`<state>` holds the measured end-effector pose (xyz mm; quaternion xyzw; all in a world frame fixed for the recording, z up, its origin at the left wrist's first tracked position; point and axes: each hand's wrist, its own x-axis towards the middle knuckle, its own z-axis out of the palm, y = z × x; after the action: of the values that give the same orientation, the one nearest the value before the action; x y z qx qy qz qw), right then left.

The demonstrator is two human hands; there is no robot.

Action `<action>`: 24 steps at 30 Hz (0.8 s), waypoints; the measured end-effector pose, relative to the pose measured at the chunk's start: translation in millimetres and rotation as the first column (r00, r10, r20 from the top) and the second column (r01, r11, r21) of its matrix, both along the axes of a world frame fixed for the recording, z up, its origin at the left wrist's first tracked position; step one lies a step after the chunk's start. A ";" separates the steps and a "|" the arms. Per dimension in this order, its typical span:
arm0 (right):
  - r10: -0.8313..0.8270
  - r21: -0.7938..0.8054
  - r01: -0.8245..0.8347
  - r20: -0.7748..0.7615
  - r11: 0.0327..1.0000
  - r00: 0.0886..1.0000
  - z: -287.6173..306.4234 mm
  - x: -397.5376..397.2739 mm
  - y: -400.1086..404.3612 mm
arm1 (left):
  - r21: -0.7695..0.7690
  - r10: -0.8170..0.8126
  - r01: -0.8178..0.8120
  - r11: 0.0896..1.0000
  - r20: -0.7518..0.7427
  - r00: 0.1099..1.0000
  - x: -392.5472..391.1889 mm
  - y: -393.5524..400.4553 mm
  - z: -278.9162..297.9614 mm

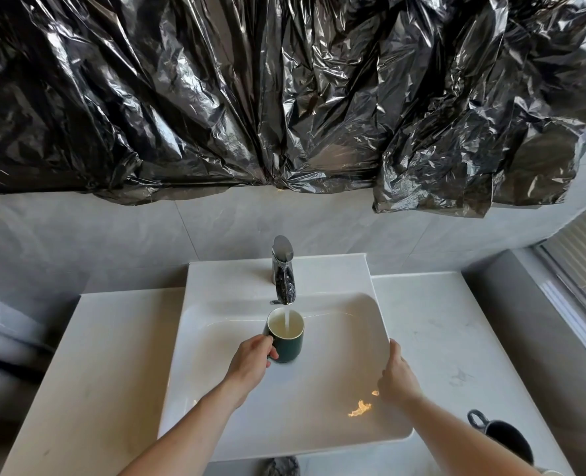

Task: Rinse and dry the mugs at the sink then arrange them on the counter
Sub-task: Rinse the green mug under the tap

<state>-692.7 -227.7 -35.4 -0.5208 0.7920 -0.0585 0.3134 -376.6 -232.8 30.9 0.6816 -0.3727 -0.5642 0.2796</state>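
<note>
A dark green mug (289, 341) with a pale inside is held upright over the white sink (346, 338), right under the chrome faucet (283, 269). A stream of water runs from the spout into the mug, which holds water. My left hand (253, 359) grips the mug by its handle side. My right hand (395, 374) rests on the sink's right rim with fingers fairly straight, holding nothing. A second dark mug (501, 436) with a loop handle stands on the counter at the lower right, partly behind my right forearm.
The white marble counter (439, 331) runs along both sides of the sink. Crumpled black plastic sheeting (284, 97) hangs across the grey wall above. A window frame (580, 290) lies at the right. A dark crumpled object (281, 467) shows at the front edge.
</note>
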 end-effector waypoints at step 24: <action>0.005 0.005 -0.004 -0.007 1.000 1.000 1.5 0.1 -0.2 | 0.040 -0.099 0.101 0.994 -0.034 0.994 -24.8 1.1 -7.1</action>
<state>-692.6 -227.9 -33.9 -0.5220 0.7920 -0.0541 0.3120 -401.4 -231.7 23.8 0.6585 -0.3900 -0.5961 0.2427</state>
